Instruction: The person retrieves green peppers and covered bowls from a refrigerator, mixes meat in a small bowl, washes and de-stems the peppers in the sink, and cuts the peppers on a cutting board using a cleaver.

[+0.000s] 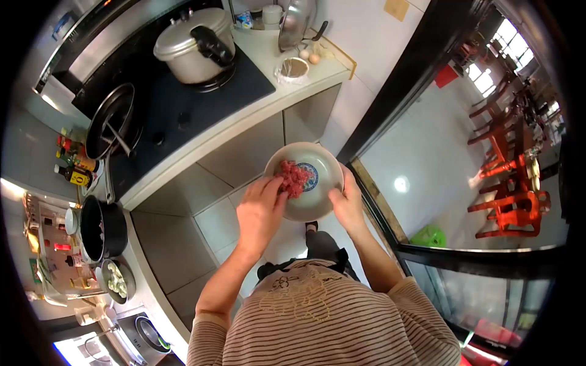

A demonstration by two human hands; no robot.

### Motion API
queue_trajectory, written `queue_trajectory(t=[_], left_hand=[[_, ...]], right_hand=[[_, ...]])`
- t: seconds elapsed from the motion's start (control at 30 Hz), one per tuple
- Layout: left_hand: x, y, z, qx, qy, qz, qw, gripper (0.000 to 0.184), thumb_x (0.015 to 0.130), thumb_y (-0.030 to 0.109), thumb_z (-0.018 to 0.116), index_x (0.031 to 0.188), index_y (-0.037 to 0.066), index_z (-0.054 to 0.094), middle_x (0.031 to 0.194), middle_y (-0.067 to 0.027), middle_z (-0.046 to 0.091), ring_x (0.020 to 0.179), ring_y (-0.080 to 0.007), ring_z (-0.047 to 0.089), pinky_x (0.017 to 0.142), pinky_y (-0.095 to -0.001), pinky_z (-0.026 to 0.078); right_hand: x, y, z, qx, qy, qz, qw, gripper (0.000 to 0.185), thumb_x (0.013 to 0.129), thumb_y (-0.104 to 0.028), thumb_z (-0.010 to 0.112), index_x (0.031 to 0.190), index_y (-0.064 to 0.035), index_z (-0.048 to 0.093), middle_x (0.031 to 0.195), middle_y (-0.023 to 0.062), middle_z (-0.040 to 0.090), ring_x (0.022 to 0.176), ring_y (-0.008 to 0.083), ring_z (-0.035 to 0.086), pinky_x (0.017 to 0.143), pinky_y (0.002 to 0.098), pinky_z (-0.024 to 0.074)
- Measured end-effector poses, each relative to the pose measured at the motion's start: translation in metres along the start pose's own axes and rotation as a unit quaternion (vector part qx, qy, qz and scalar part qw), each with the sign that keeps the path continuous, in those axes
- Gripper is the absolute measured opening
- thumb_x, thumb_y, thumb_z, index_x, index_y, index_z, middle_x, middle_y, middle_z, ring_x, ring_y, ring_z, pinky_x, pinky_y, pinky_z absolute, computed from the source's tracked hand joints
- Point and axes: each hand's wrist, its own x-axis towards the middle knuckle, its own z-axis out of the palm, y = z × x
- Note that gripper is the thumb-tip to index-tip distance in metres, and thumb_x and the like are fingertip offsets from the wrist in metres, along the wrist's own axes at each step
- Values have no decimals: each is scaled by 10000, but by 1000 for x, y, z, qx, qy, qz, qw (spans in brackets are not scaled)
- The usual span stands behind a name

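Note:
A pale bowl (326, 177) with a blue pattern at its bottom is held in the air in front of the body. Raw minced red meat (295, 178) lies in its left half. My right hand (348, 200) grips the bowl's right rim, thumb over the edge. At the bowl's left side, my left hand (261, 206) reaches over the rim, its curled fingers touching the meat; the fingertips are partly hidden.
A pressure cooker (194, 49) and a frying pan (110, 119) sit on the black stove (244, 79). Left are sauce bottles (76, 175), a black pot (113, 227) and a bowl of cut vegetables (116, 279). A door frame (390, 104) stands at the right.

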Motion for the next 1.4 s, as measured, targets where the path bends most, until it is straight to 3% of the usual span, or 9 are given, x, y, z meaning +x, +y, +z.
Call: queue_trajectory(t=[0.2,0.23,0.43,0.53,0.63,0.77,1.07,1.33,1.4], left_hand=[[96,11,94,219,-159,60,961,439,695,136,668,1113,105,540,1003,-81,561,699,-273,626,592,-379,518],[105,9,102,220,-197,44,954,368,692,120,659,1046,88,567,869,-85,546,662,-278,624,587,-393,514],[164,-10,120,-15,-198,-77,977,259,662,97,634,914,42,615,872,-131,633,696,-253,635,621,-342,509],[192,-25,125,-198,-259,-177,929,339,680,127,638,1006,36,623,940,-144,651,705,-251,628,657,-311,495],[218,-29,120,-160,-268,-136,940,371,704,96,628,1072,50,619,946,-133,658,683,-228,617,644,-302,493],[249,-43,118,-252,-203,-178,929,295,757,24,618,1051,33,625,866,-20,638,597,-32,495,529,-185,409],[391,-81,126,-358,173,-217,891,167,794,95,654,946,28,640,727,6,610,502,-22,457,427,-158,312],[562,-190,161,-203,83,-368,904,193,708,165,627,852,49,683,747,-74,649,608,-153,591,541,-269,457],[588,-238,190,-23,37,-273,961,215,667,223,634,833,100,694,762,-101,665,705,-247,640,632,-353,493]], right_hand=[[87,-3,-35,-77,-3,-3,997,511,756,-24,451,1265,-34,413,1192,195,475,1087,352,493,913,370,395],[97,0,-39,-82,-6,-3,997,508,758,-37,452,1264,-35,412,1185,199,475,1075,363,494,902,378,400],[152,18,-50,-62,-20,48,997,532,742,-14,438,1273,-19,415,1178,176,528,1100,262,510,936,320,382],[172,34,-47,-39,-8,64,997,513,755,-58,453,1266,-31,415,1204,200,482,1108,359,480,910,377,396],[194,46,-47,-40,11,72,997,519,752,-56,460,1268,-28,416,1214,207,484,1129,363,469,928,368,390],[222,57,-52,-31,55,61,996,515,749,-51,459,1263,-21,429,1222,208,489,1145,333,472,948,351,378],[285,87,-68,128,59,111,984,560,709,20,440,1268,8,422,1181,152,532,1123,235,487,964,312,355],[362,85,-90,145,-9,105,984,571,708,67,414,1276,16,416,1154,103,526,1057,170,499,909,269,388],[375,66,-93,153,-19,103,983,576,710,78,396,1284,23,403,1151,96,525,1053,163,500,905,266,392]])
